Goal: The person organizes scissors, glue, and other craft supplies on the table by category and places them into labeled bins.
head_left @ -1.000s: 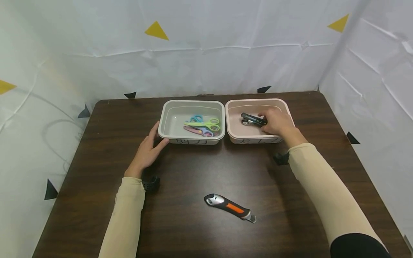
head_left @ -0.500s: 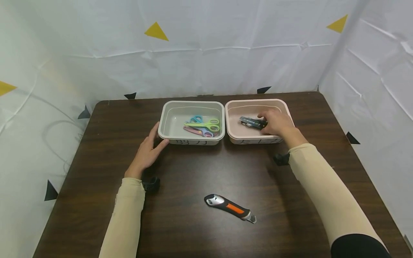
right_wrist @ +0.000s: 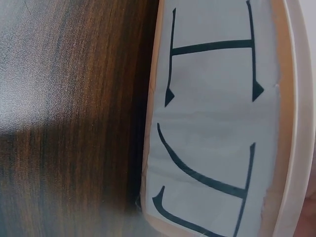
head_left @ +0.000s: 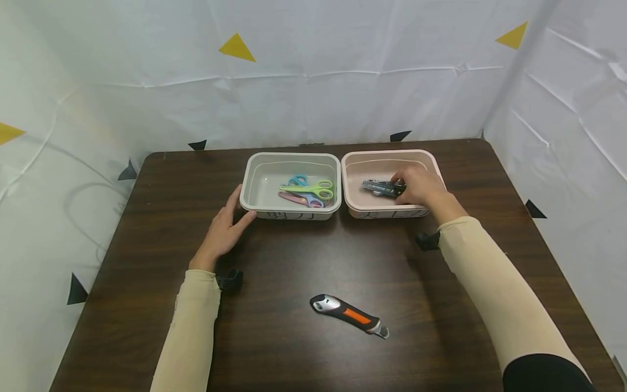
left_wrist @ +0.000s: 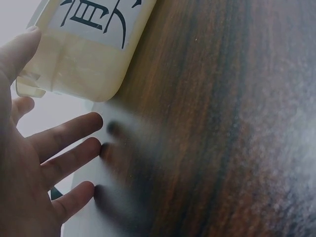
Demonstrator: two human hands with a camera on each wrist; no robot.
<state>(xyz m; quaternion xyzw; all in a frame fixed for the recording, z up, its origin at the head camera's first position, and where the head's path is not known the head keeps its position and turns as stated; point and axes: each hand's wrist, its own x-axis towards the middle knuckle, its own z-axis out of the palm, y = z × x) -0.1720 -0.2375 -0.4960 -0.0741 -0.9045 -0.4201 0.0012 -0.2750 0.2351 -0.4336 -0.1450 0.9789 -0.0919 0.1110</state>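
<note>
In the head view my right hand (head_left: 417, 185) reaches into the pink bin (head_left: 360, 208) at the right. Its fingers and thumb pinch the end of a dark, slim utility knife (head_left: 379, 188), low over the bin floor. A silvery item, mostly covered, lies at the knife. My left hand (head_left: 221, 233) rests at the left end of the pale grey bin (head_left: 294, 211), thumb and index finger at its near left corner. The left wrist view shows the fingers (left_wrist: 69, 136) of that hand spread and fairly straight. The right wrist view catches mainly the pink bin's labelled wall (right_wrist: 212, 123).
Several scissors (head_left: 308, 190), green, blue and pinkish, lie in the grey bin. A larger black, orange and silver utility knife (head_left: 349, 316) lies on the brown table (head_left: 274, 326) nearer the front. White sheeting (head_left: 318, 109) stands behind the table.
My right hand keeps its place while the dark utility knife in it has tipped down and slightly left, over the silvery item. My left hand has not moved.
</note>
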